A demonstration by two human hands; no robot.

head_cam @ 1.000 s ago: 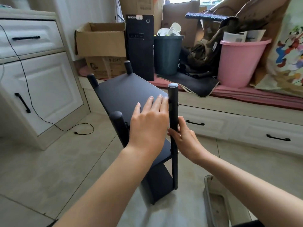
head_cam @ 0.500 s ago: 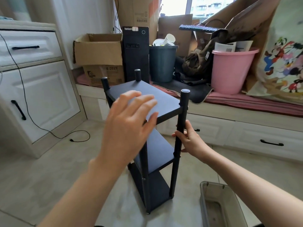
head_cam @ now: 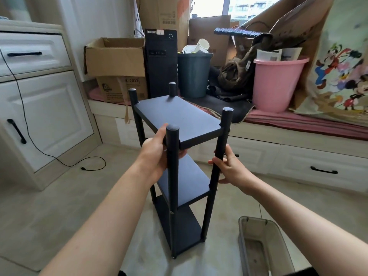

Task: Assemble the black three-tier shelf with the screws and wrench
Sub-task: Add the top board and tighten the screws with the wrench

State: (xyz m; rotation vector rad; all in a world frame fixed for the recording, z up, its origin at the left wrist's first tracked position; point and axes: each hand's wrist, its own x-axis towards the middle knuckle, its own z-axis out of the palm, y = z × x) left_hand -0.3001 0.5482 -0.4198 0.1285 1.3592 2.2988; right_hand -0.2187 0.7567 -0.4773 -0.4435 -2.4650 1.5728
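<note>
Far to the left of both hands: white panelled cabinet [head_cam: 45,120] with black bar handles; a thin black power cord [head_cam: 39,148] runs down its front and ends on the beige tiled floor [head_cam: 49,216].

Left hand [head_cam: 157,156]: at the near-left corner of the top tier, thumb up against the near-left post, fingers curled under the board edge. It grips that corner.

Between the two hands: black three-tier shelf with round posts [head_cam: 179,120], standing upright on the floor. All three boards sit in the four posts; top, middle and bottom tiers are visible. Small fasteners show on the front posts at the lower tiers, too small to identify.

Right hand [head_cam: 231,168]: fingers and thumb wrapped round the near-right post, below the top tier and above the middle one. Hands are apart, one on each front side of the shelf.

Below the right hand, at the bottom edge: grey translucent plastic bin [head_cam: 264,246] on the floor, apart from the shelf.

Beyond the hands, on a window bench with a pink cushion: open brown cardboard box [head_cam: 115,56], black desktop computer tower [head_cam: 161,62], dark grey waste bin [head_cam: 194,74] with paper cups in it, pink plastic bucket [head_cam: 278,82], cartoon-printed bag [head_cam: 342,66].

No wrench or loose screws identified in this view.
</note>
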